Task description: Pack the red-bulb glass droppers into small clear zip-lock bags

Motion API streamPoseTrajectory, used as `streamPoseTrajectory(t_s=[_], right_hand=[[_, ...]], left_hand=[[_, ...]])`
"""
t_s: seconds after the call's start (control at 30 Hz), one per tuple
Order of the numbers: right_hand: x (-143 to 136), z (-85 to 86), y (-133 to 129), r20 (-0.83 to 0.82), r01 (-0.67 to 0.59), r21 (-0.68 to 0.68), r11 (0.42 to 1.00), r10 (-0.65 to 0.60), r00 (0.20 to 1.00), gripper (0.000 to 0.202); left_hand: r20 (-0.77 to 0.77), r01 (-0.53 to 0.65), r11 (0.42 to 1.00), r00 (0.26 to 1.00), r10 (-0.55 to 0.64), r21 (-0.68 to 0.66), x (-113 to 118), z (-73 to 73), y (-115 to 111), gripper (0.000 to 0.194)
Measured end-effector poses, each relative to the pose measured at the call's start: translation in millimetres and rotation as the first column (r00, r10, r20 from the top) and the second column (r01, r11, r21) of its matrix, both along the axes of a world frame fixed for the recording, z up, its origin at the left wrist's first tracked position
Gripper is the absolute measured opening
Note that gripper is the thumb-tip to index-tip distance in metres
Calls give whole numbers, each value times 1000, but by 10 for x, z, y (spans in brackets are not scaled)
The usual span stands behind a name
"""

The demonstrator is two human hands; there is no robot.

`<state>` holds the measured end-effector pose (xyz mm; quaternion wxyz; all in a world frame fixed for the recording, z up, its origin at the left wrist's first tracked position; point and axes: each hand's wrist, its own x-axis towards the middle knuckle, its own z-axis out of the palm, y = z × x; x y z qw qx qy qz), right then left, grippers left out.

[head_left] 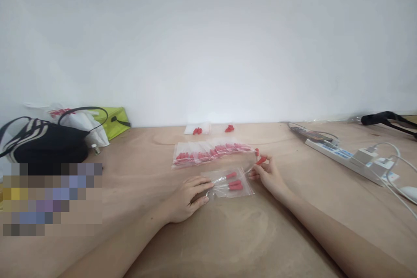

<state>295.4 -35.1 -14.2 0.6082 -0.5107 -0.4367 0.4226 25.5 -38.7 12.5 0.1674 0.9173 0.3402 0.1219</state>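
Note:
A clear zip-lock bag lies flat on the table, with several droppers with red rubber bulbs inside it. My left hand is closed on the bag's left end, fingers on top and thumb at its near side. At the bag's right, open-looking end, my right hand pinches a dropper by its red bulb. The glass tube of that dropper points left toward the bag; its tip is hard to make out. Another red bulb shows just beyond my right fingers.
Behind lies an overlapping row of filled bags. Farther back are two small groups of red bulbs. A power strip with chargers and cables, and a phone, lie right. A black bag and a green bag stand left.

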Motion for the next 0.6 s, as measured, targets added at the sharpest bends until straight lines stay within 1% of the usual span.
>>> streamPoseTrajectory(t_s=[0.13,0.23,0.33,0.4,0.5,0.53,0.6], right_hand=[[-52,16,-38,-9,15,-8,1000,-15,1000,49],[-64,-5,-50,94,-10,-15,1000,12,995,44],[-56,-30,-53,245,-83,-41,996,91,965,33],[-53,-36,-54,307,-142,-63,988,155,939,29],[-57,-35,-54,361,-260,-73,963,268,893,25],[-61,-36,-52,370,-288,-67,955,292,882,24],[-71,-41,-51,378,-302,-54,952,300,876,23]], left_hand=[[32,6,1000,999,-6,5,0,4,4,36],[24,7,1000,1000,-7,4,-3,2,4,37],[13,6,1000,1000,-6,7,-6,4,-1,37],[11,5,1000,1000,-5,9,-5,8,-3,37],[22,4,1000,1000,-5,11,-1,12,-3,37],[29,5,1000,1000,-6,12,1,11,-2,37],[42,8,1000,999,-9,14,2,9,1,37]])
